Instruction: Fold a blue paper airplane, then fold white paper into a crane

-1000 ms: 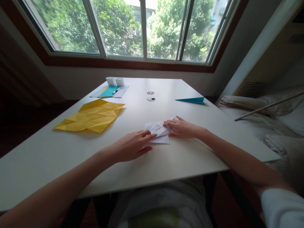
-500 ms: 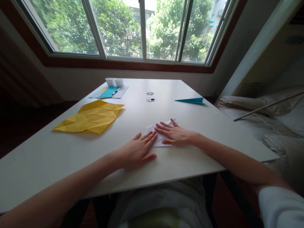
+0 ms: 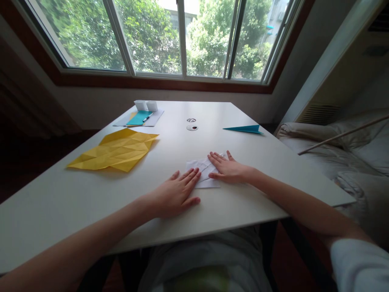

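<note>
On the white desk (image 3: 91, 211), a creased yellow sheet of paper (image 3: 117, 153) lies well to the left. The left hand (image 3: 174, 196) lies flat and open, its fingertips (image 3: 194, 175) on the near left edge of the small folded white paper (image 3: 202, 171) at the desk's middle. The right hand (image 3: 229, 170), also flat with fingers spread, presses the paper's right part; neither hand grips anything. To crease well, I judge both palms should pin the layers while fingertips run firmly along the fold. A folded teal paper dart (image 3: 244, 129) lies further right. No writing is legible.
</note>
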Demonstrator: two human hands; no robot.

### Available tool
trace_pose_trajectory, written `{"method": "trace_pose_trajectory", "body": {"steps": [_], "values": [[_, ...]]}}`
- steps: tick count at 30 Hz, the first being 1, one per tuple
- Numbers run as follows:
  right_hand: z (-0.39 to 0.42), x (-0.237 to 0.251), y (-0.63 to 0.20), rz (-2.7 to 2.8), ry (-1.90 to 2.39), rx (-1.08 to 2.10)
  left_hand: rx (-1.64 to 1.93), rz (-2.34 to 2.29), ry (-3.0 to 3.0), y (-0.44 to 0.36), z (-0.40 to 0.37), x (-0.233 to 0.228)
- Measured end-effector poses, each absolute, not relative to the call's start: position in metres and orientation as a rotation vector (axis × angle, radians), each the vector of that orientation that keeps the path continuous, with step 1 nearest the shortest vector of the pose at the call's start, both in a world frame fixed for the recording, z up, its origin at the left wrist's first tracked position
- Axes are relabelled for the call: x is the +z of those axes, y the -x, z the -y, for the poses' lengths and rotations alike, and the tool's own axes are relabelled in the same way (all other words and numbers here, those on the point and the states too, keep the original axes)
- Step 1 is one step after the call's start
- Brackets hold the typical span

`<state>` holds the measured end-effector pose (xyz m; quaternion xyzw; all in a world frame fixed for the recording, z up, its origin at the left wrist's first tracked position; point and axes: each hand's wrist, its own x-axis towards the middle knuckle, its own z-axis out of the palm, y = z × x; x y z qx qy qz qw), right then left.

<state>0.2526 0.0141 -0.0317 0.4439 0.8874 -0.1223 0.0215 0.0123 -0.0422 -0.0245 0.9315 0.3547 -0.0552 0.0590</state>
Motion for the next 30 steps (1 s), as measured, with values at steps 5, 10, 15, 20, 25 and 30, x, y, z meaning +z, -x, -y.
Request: {"method": "trace_pose_trajectory", "body": {"steps": [5, 10, 15, 20, 25, 30], "values": [[-0.012, -0.033, -0.250, -2.683, -1.496, -0.363, -0.173, -1.080, -2.805, -0.013, 0.042, -0.024], [-0.014, -0.032, -0.251, -2.639, -1.522, -0.395, -0.197, -1.115, -2.768, -0.014, 0.045, -0.023], [-0.018, -0.031, -0.256, -2.612, -1.553, -0.403, -0.248, -1.177, -2.706, -0.012, 0.050, -0.016], [-0.018, -0.029, -0.258, -2.599, -1.540, -0.417, -0.370, -1.141, -2.670, -0.001, 0.056, -0.002], [-0.017, -0.027, -0.257, -2.585, -1.534, -0.429, -0.349, -1.075, -2.730, 0.007, 0.061, 0.010], [-0.018, -0.027, -0.257, -2.571, -1.532, -0.439, -0.198, -0.966, -2.730, 0.017, 0.057, 0.027]]}}
